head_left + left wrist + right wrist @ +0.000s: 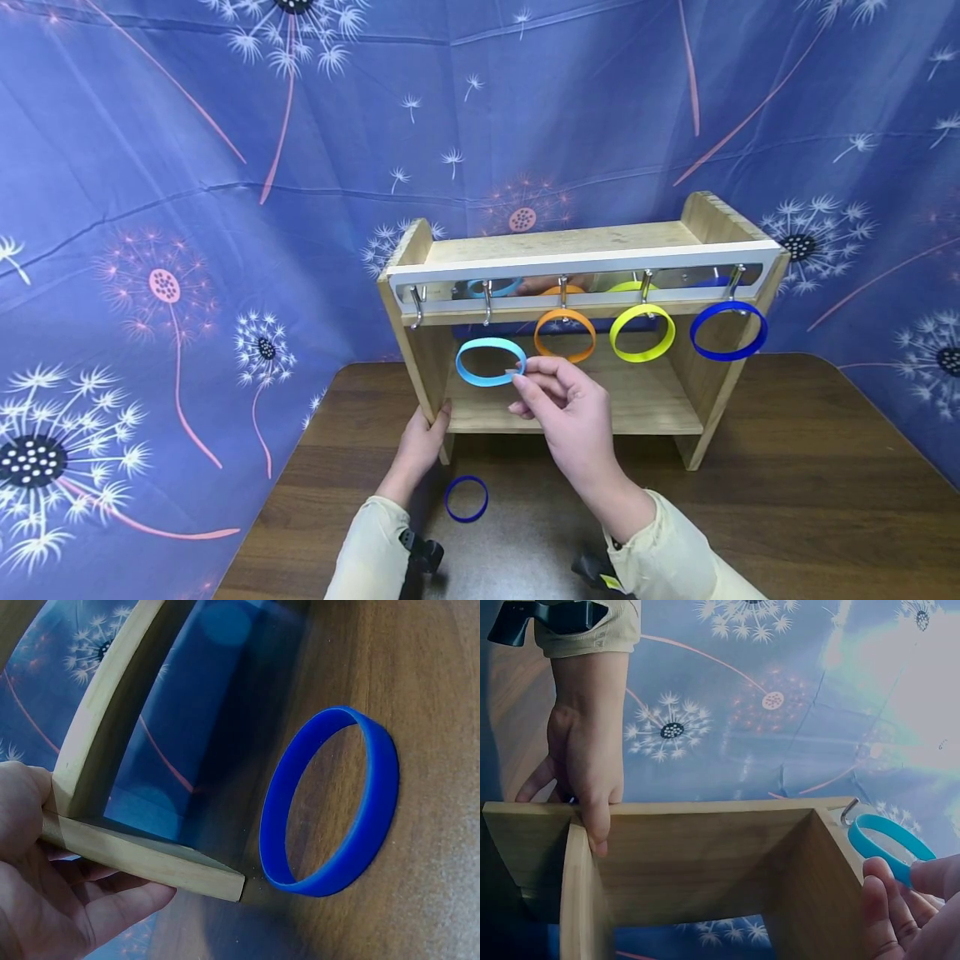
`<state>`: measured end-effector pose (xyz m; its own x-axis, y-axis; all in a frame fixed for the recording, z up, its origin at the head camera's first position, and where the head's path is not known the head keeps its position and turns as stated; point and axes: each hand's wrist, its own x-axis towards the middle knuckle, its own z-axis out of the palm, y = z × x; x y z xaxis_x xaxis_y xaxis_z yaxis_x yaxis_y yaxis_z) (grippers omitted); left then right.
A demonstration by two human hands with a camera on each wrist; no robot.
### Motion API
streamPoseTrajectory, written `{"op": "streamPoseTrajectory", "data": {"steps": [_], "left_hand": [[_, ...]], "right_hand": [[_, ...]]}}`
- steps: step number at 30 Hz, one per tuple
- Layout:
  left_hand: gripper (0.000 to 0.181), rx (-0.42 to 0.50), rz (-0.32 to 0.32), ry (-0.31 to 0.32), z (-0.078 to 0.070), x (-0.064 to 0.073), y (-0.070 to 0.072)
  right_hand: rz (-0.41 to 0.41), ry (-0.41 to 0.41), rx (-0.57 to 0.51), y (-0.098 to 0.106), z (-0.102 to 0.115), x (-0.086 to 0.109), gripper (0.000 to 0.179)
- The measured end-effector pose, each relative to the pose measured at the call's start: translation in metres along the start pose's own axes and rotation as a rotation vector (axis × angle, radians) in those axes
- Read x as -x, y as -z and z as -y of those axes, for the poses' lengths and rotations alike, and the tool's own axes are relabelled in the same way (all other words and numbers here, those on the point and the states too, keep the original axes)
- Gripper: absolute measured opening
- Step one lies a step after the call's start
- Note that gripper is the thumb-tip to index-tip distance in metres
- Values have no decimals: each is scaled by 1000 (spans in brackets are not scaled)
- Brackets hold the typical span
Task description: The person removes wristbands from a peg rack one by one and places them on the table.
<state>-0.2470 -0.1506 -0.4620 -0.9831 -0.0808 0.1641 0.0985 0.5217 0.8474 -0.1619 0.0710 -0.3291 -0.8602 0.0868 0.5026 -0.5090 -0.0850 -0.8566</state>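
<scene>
Just below the second from the left of five silvery metal hooks (487,292), I hold a light-blue, thin, rubbery-looking ring (483,382) by its edge, pinched between the thumb and fingers of my right grip (573,412). The ring sticks out to the left of that grip, tilted so that its opening shows; whether it touches a hook, I cannot tell. My left grip (420,433), lower and to the left, is closed around the front edge of the side panel of a pale wooden rack (652,408), thumb on the inner face.

Beyond my right grip, an orange ring (592,337) hangs from the middle hook. Farther to the right of that grip, a bright-yellow ring (641,357) and a dark-blue ring (727,357) hang from the last two hooks. The hooks line a white-framed, glossy strip (450,271) across the rack's front, above both grips.

Nearer to me than my left grip and a little to its right, a second dark-blue ring (384,795) lies flat on the brown wood-grain table (825,433). Behind the rack, past both grips, spreads a blue cloth (112,167) printed with white and pink dandelions.
</scene>
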Motion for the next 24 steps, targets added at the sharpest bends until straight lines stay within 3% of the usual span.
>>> {"op": "streamPoseTrajectory", "data": {"steps": [24], "left_hand": [[30, 31, 15, 16, -4, 1, 2]], "right_hand": [[48, -43, 13, 7, -13, 17, 16]]}}
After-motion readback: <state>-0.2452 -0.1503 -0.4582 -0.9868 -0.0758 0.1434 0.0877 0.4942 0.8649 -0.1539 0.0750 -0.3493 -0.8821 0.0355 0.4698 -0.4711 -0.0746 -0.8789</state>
